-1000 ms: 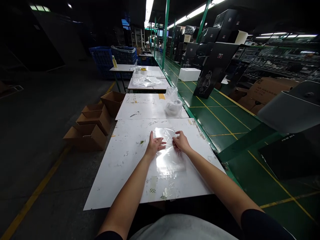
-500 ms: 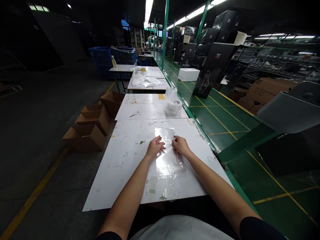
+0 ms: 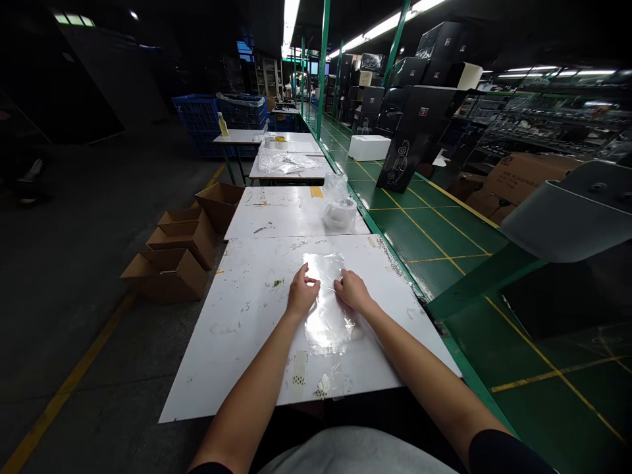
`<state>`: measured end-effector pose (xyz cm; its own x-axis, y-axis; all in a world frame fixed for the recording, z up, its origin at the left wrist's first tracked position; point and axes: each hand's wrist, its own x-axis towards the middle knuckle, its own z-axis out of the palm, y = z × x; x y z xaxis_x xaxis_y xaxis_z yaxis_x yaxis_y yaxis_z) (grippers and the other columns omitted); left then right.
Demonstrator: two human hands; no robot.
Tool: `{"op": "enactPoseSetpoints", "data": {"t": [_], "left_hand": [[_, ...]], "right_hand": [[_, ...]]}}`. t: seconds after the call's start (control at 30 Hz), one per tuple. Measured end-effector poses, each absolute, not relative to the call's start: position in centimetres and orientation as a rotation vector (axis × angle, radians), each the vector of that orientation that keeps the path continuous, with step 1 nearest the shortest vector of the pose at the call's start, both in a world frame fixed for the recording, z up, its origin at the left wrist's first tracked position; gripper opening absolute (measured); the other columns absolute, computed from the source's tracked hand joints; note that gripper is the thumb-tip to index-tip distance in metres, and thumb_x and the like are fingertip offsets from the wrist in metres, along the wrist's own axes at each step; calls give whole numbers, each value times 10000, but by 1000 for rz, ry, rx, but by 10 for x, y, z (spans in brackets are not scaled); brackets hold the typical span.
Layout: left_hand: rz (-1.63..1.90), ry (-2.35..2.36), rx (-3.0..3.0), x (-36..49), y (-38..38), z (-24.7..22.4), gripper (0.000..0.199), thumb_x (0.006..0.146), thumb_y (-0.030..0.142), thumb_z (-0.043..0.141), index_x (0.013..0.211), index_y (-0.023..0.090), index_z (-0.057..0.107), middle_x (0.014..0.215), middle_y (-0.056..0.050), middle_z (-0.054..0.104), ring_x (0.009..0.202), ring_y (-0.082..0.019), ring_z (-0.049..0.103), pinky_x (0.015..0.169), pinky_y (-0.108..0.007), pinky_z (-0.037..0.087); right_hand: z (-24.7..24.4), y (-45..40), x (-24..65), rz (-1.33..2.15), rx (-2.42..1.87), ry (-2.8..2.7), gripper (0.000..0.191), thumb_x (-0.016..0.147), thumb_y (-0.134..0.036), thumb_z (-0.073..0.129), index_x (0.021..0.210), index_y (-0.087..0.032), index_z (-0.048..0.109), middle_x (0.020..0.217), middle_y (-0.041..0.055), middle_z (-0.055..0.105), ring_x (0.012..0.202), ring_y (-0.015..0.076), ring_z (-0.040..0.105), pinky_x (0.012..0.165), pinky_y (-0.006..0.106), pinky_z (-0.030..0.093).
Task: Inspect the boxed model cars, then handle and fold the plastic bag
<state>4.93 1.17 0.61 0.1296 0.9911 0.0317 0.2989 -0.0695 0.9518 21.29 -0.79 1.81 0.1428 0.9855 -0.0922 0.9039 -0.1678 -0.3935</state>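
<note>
A clear plastic bag [image 3: 326, 322] lies flat on a scuffed white table board [image 3: 232, 336], its glossy film catching the light. My left hand [image 3: 302, 293] rests at the bag's left edge, with fingers spread and fingertips by the film. My right hand [image 3: 352, 292] lies on the bag's right side, its fingertips pressed together on the film. The upper part of the bag runs ahead of my hands, between them and the far edge of the board. Strips of old tape [image 3: 299, 367] are stuck near the board's front edge.
Open cardboard boxes [image 3: 168, 275] stand on the floor left of the tables. Ahead, a further table holds a bagged white roll [image 3: 340, 214], and beyond it lies a plastic sheet [image 3: 284, 161]. Blue crates [image 3: 197, 113] stand far left; black boxes [image 3: 402, 161] stand on the green floor right.
My left hand has spread its fingers and shifted slightly left. My right hand has drawn a little closer to the bag's middle, and the bag's lower part looks narrower.
</note>
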Motion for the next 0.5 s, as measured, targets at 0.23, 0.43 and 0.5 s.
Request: {"op": "enactPoseSetpoints", "data": {"t": [0.23,0.43,0.5], "left_hand": [[786,1558,2055,44,5,7,610,861,271,533,1420,101,358,1294,-140,541,1140,-233,542,1011,-402,405],[642,1573,2298,45,1,-2,603,877,284,507,1446,154,354,1465,-122,364,1302,-261,394,1080,-440,308],[598,1578,2341,45,1,-3,493,891,308,485,1371,197,479,1460,-116,364,1273,-273,411,1061,-453,317]], "right_hand": [[16,-3,216,518,-2134,-1875,223,894,-319,433,974,-122,498,946,86,560,784,147,480,663,231,305],[18,4,227,622,-2073,-1883,300,874,-237,461,1133,-112,548,987,89,606,877,148,542,691,205,342],[20,4,230,643,-2065,-1889,347,872,-238,481,1192,-119,540,1007,87,613,899,145,552,703,199,350]]}}
